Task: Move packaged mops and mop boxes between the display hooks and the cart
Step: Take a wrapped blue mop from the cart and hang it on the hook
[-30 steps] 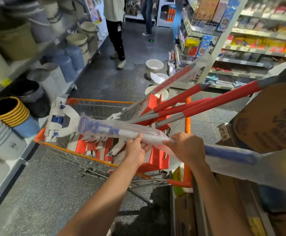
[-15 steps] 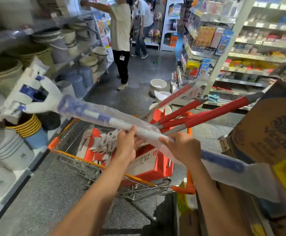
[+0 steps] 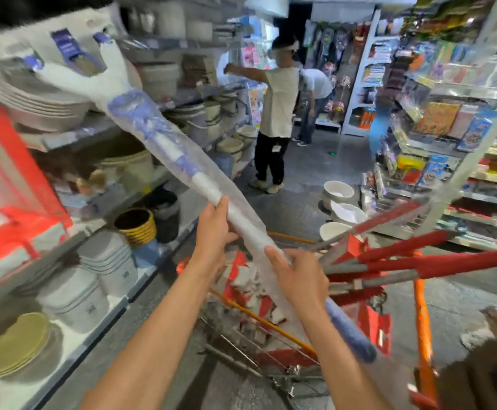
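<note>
Here both hands (image 3: 259,255) grip the wrapped mop (image 3: 164,152), tilted up-left.

A: Floor (image 3: 315,161)?
B: Dark grey speckled stone, narrow aisle.
A: Left side?
B: Shelving (image 3: 72,137) w/ stacked buckets (image 3: 105,261), basins (image 3: 37,105), plates (image 3: 10,344).
A: Right?
B: White shelf racks (image 3: 478,173), colourful packets. Three white bowls (image 3: 337,192) on floor beside them.
A: Far end?
B: White shelf unit (image 3: 356,93), two people (image 3: 276,113) at shelves. Frame blurred.
</note>
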Action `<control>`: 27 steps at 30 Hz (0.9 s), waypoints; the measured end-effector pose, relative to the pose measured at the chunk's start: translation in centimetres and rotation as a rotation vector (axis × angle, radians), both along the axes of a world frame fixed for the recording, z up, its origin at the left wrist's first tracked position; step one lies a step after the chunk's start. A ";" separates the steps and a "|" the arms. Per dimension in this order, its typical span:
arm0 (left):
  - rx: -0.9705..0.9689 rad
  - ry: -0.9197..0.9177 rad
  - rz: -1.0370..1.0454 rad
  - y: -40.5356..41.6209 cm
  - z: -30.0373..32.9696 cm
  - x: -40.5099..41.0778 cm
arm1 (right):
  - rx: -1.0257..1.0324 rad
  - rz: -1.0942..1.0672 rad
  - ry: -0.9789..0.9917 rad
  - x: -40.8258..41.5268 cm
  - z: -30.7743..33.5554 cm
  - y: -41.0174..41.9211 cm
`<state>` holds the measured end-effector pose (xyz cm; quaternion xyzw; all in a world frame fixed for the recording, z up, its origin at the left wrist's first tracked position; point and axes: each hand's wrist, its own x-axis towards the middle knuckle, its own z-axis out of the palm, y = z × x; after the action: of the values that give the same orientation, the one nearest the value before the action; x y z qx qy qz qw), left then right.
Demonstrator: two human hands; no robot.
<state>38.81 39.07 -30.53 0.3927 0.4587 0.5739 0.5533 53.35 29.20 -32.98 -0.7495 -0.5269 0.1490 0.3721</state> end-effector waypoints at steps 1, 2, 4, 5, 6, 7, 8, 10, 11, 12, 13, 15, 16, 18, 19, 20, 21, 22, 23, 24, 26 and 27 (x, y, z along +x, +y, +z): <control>0.010 0.013 0.008 0.2 0.5 -1.8 | 0.000 0.013 0.030 -2.0 -0.1 0.4; 0.024 0.021 0.018 0.2 1.0 -3.7 | -0.001 0.025 0.056 -3.8 -0.2 0.8; 0.056 0.037 0.040 0.3 2.1 -7.5 | 0.010 0.059 0.121 -7.5 -0.5 1.8; 0.069 0.055 0.057 0.4 2.5 -9.4 | 0.016 0.069 0.171 -9.3 -0.7 2.2; 0.079 0.077 0.078 0.5 3.0 -11.2 | 0.027 0.080 0.226 -11.1 -0.8 2.6; 0.088 0.095 0.100 0.7 3.4 -13.1 | 0.042 0.097 0.272 -12.9 -1.0 2.9; 0.104 0.103 0.117 0.9 3.8 -14.9 | 0.056 0.119 0.308 -14.6 -1.3 3.3; 0.139 0.122 0.157 1.5 4.7 -18.2 | 0.070 0.148 0.376 -18.3 -1.6 3.6; 0.150 0.118 0.199 1.8 5.2 -19.9 | 0.066 0.163 0.406 -20.1 -1.9 3.8; 0.161 0.086 0.253 2.2 5.9 -21.5 | 0.060 0.179 0.432 -21.9 -2.3 3.9; 0.178 0.042 0.307 2.5 6.5 -23.0 | 0.055 0.193 0.464 -23.6 -2.7 3.9; 0.212 0.007 0.397 3.1 7.4 -26.1 | 0.065 0.232 0.532 -26.5 -3.3 3.9; 0.225 0.020 0.432 3.2 7.6 -27.4 | 0.077 0.264 0.551 -27.9 -3.5 3.9; 0.262 0.060 0.493 3.2 7.3 -29.6 | 0.072 0.344 0.569 -30.1 -3.7 4.1; 0.283 0.084 0.520 3.1 7.0 -30.6 | 0.063 0.386 0.593 -31.0 -3.8 4.3; 0.303 0.109 0.542 3.0 6.8 -31.4 | 0.060 0.432 0.625 -31.7 -3.9 4.5; 0.317 0.136 0.563 2.9 6.6 -32.2 | 0.059 0.490 0.665 -32.3 -4.0 4.7; 0.331 0.161 0.587 2.7 6.5 -32.8 | 0.045 0.545 0.705 -32.8 -4.1 4.8; 0.352 0.176 0.615 2.6 6.3 -33.5 | 0.023 0.593 0.742 -33.1 -4.1 5.1; 0.375 0.185 0.641 2.6 6.1 -34.0 | 0.002 0.637 0.775 -33.6 -4.1 5.6; 0.396 0.189 0.666 2.8 6.0 -34.9 | -0.036 0.712 0.825 -34.3 -3.8 6.9; 0.397 0.194 0.667 2.9 5.9 -35.2 | -0.057 0.730 0.836 -34.7 -3.4 7.7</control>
<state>3.63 41.94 -24.63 0.3737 0.4913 0.7598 0.2039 18.63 36.93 -36.41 -0.4051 -0.5557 0.5670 0.4534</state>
